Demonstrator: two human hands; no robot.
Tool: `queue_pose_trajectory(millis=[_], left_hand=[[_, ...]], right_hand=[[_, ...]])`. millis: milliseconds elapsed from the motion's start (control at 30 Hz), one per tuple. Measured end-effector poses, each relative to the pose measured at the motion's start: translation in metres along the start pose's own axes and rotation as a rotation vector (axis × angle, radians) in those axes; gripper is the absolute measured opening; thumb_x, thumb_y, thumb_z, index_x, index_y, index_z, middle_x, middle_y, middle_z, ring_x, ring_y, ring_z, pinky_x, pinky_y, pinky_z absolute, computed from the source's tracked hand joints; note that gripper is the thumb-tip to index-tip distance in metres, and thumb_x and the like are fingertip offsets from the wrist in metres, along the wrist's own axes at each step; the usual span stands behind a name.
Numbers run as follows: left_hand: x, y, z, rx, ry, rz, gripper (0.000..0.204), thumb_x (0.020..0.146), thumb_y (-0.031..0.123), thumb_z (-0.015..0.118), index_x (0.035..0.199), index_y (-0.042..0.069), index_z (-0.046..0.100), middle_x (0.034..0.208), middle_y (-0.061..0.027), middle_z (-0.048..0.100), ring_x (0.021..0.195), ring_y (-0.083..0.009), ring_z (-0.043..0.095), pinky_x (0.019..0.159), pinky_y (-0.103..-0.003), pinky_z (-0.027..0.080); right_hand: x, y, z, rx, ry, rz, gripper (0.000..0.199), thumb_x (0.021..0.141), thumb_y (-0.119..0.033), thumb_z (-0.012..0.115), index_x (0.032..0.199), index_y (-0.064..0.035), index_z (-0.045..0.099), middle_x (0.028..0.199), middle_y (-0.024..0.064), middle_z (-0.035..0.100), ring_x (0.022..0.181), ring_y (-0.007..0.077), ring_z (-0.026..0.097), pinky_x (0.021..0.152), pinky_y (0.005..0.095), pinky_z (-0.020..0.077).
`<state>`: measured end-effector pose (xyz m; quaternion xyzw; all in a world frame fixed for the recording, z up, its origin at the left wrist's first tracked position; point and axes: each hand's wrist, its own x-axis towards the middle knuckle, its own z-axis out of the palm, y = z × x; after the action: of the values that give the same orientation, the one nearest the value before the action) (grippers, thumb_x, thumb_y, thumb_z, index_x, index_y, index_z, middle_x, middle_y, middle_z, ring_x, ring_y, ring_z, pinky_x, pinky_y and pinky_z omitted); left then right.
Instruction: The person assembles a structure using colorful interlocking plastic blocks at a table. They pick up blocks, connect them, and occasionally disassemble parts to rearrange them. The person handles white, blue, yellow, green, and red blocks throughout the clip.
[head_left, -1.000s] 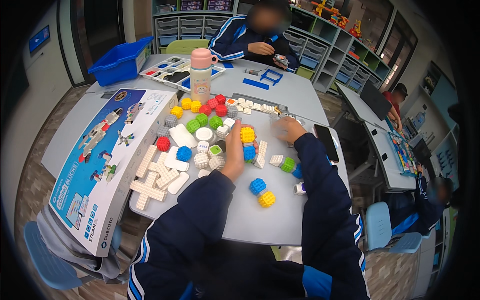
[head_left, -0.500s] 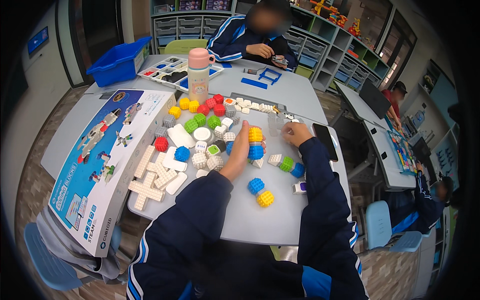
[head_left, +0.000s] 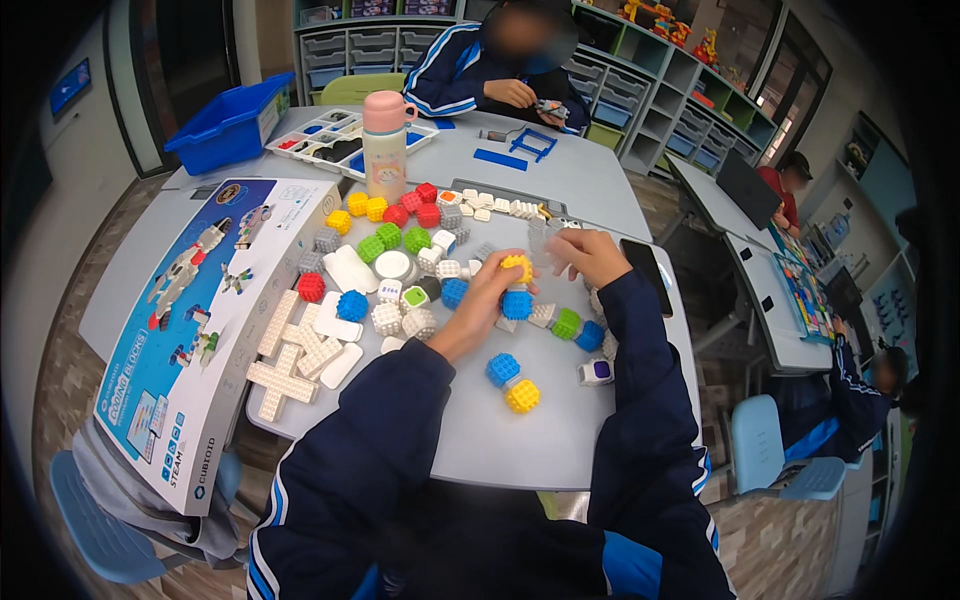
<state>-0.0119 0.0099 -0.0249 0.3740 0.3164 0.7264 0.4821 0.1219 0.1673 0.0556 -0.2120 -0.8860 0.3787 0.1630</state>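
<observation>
My left hand (head_left: 478, 312) is closed around a joined yellow and blue studded cube block (head_left: 516, 303), yellow end up. My right hand (head_left: 597, 256) is just right of it, fingers pinched. Clear plastic pieces (head_left: 541, 238) show at its fingertips; I cannot tell whether they are gripped or lie behind. Under my right wrist lies a row of white, green and blue cubes (head_left: 566, 324). Nearer me are a joined blue and yellow cube pair (head_left: 513, 382) and a white cube with a purple face (head_left: 596, 372).
Loose coloured cubes (head_left: 388, 237) and white studded bricks (head_left: 283, 381) cover the table's left. A pink-topped bottle (head_left: 385, 150), sorting tray (head_left: 330, 140), blue bin (head_left: 228, 125) and large box (head_left: 205, 330) stand beyond. A phone (head_left: 647, 275) lies right. Another person (head_left: 500, 70) sits opposite.
The yellow and blue block has tilted and my left fingers now wrap its yellow end. My right hand has come closer to it. The view has shifted slightly.
</observation>
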Motion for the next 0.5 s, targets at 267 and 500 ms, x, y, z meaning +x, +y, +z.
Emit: queue_pose_trajectory(millis=[267, 500], left_hand=[[0.000, 0.004, -0.003, 0.276, 0.069, 0.207, 0.040, 0.093, 0.022, 0.070, 0.121, 0.003, 0.051, 0.112, -0.0094, 0.065, 0.104, -0.0139, 0.063, 0.089, -0.026, 0.048], [0.001, 0.011, -0.007, 0.283, 0.097, 0.241, 0.047, 0.096, 0.027, 0.065, 0.135, 0.004, 0.053, 0.113, -0.0070, 0.060, 0.105, -0.0132, 0.060, 0.089, -0.027, 0.049]], right_hand=[[-0.012, -0.037, 0.026, 0.018, -0.001, -0.122, 0.041, 0.093, -0.041, 0.066, 0.098, 0.0000, 0.069, 0.092, 0.0118, 0.066, 0.064, 0.0148, 0.067, 0.051, 0.0249, 0.0474], [-0.014, -0.039, 0.027, 0.224, -0.032, -0.041, 0.043, 0.089, -0.038, 0.072, 0.099, 0.0030, 0.062, 0.079, 0.0110, 0.066, 0.059, 0.0121, 0.064, 0.048, 0.0239, 0.0446]])
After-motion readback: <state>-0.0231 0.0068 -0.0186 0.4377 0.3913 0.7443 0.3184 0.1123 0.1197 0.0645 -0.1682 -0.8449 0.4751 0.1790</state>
